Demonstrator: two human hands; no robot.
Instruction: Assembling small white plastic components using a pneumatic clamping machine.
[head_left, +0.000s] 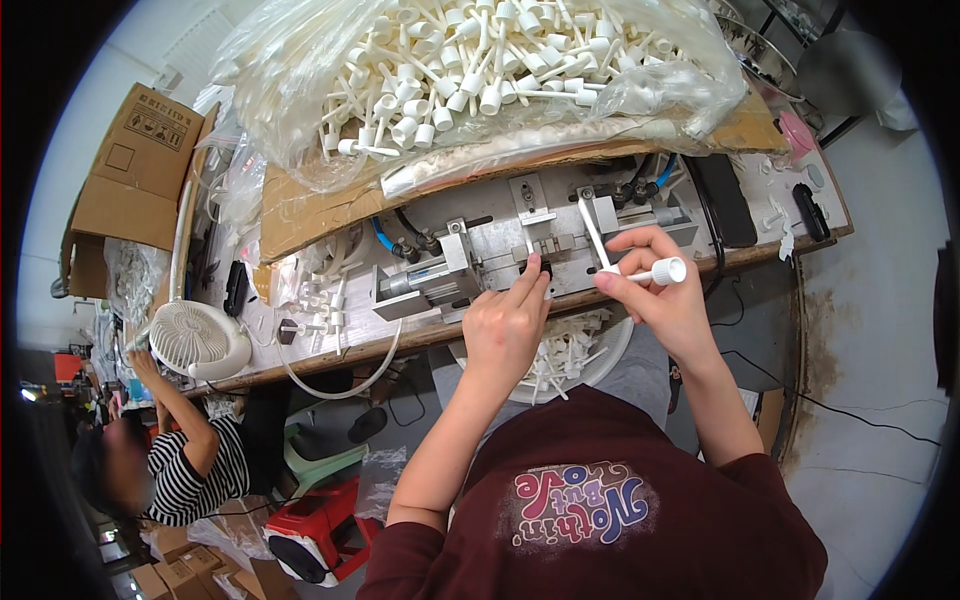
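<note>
Left hand: the left hand (pixel 505 325) reached forward to the metal jig (pixel 520 255), its fingers (pixel 532 280) stretched out and close together, tips touching the small black part at the jig's middle; they clamped nothing.
Right hand: the right hand (pixel 660 290) held a white dropper cap with tube (pixel 625 262), fingers pinched on it just behind the round cap, which pointed right.
Dropper tube: its thin tube slanted up and left from the hand, the tip lying over the jig's right block.
Jig: it sat on the tabletop (pixel 770 240) near the front edge, with blue and black hoses running into its back.
Bowl: a white bowl (pixel 600 365) of loose white parts rested in the person's lap, below the tabletop edge, between the two forearms.
Bag: a big clear plastic bag (pixel 480 70) full of white dropper caps lay on cardboard behind the jig.
Fan: a small white fan (pixel 195 340) stood at the tabletop's left end.
Co-worker: another person in a striped shirt (pixel 190 470) sat lower left, well apart.
</note>
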